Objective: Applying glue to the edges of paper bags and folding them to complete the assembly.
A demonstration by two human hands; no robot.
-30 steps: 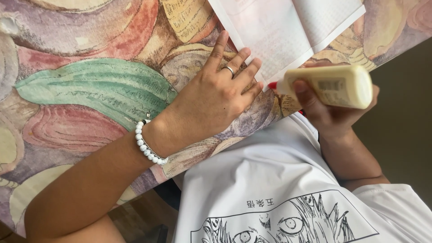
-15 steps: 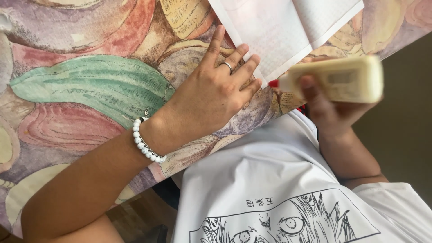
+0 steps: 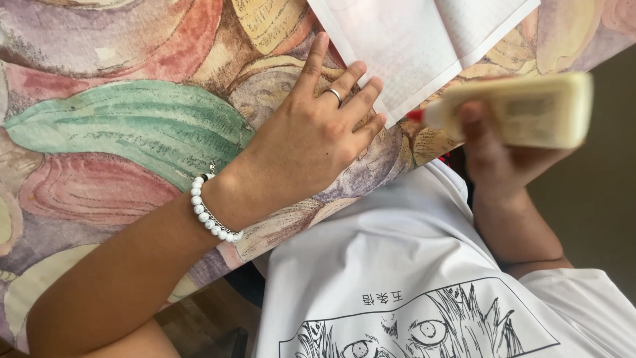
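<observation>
Risk of glue on open notebook [image 3: 424, 46]: right hand [image 3: 490, 156] clasping blurred, possibly uncapped tube [image 3: 513, 109] at 3 o'clock of left hand [image 3: 311, 136], spread flat on tablecloth [image 3: 126, 126].

Left hand [image 3: 311, 136], ringed, white bead bracelet [image 3: 211, 215] at wrist: flat on painted tablecloth [image 3: 119, 126], fingertips touching lower edge of open notebook [image 3: 417, 40]. Right hand [image 3: 493, 156]: closed round pale yellow tube [image 3: 523, 109], blurred, held just off table edge. White printed shirt [image 3: 411, 278] below.
</observation>
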